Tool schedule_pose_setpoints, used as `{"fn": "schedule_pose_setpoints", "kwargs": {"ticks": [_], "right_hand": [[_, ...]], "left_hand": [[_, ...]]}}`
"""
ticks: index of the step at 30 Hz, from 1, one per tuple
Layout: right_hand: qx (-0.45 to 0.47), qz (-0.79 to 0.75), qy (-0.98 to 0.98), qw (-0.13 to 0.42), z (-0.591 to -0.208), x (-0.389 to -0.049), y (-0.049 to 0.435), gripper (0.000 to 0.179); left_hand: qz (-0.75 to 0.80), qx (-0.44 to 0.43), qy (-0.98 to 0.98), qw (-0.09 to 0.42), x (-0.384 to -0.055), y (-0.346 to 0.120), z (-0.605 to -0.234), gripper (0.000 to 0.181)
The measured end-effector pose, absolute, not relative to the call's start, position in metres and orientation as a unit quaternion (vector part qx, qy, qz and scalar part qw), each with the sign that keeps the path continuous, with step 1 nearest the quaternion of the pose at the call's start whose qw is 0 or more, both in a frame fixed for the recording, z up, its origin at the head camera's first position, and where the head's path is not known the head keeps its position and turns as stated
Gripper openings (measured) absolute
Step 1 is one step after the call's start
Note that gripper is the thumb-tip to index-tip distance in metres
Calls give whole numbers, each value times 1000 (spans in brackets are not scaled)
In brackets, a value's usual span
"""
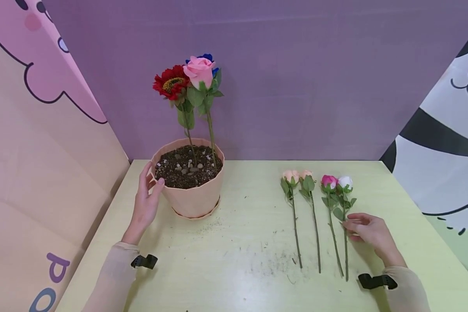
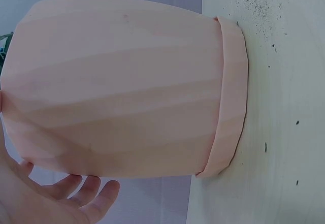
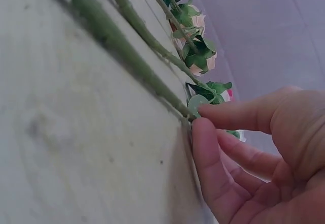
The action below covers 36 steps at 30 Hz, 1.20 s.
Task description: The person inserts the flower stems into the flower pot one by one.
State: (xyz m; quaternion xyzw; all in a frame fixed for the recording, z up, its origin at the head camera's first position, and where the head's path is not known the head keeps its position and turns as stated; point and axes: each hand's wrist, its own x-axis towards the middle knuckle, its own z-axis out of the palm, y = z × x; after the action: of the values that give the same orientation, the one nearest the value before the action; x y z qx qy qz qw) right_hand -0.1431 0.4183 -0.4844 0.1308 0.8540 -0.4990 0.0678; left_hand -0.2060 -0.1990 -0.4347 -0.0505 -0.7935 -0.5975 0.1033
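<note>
A pink faceted flower pot point(image 1: 191, 197) full of dark soil point(image 1: 167, 173) stands on its saucer at the table's back left. My left hand point(image 1: 147, 199) rests against its left side, thumb at the rim and fingers spread along the outer wall, as the left wrist view also shows. Planted in it are a red sunflower-like flower point(image 1: 171, 82), a pink rose point(image 1: 200, 71) and a blue flower point(image 1: 215, 70) behind. On the right, my right hand point(image 1: 368, 232) pinches the stem of an artificial white rose point(image 1: 345, 182) between thumb and forefinger; the rose lies on the table.
Left of the white rose lie a magenta rose point(image 1: 329, 182) and two peach roses point(image 1: 291, 177), stems toward me. Soil crumbs point(image 1: 277, 262) dot the tabletop point(image 1: 234, 225). Pale stones point(image 1: 189, 168) sit on the soil. A purple backdrop point(image 1: 296, 86) rises behind the table.
</note>
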Motion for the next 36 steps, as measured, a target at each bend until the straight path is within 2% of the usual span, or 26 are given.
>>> {"fn": "schedule_pose_setpoints", "kwargs": {"ticks": [9, 21, 28, 36], "right_hand": [[156, -473, 864, 79, -480, -145, 413, 71], [186, -450, 869, 86, -476, -154, 413, 64], [187, -445, 871, 90, -477, -158, 414, 51], [179, -491, 849, 83, -473, -153, 413, 58]], "left_hand": [[-598, -51, -793, 104, -206, -198, -435, 71], [-595, -49, -795, 108, -206, -198, -435, 70], [-597, -47, -794, 104, -206, -197, -435, 70], [-597, -44, -794, 105, -205, -198, -436, 71]]}}
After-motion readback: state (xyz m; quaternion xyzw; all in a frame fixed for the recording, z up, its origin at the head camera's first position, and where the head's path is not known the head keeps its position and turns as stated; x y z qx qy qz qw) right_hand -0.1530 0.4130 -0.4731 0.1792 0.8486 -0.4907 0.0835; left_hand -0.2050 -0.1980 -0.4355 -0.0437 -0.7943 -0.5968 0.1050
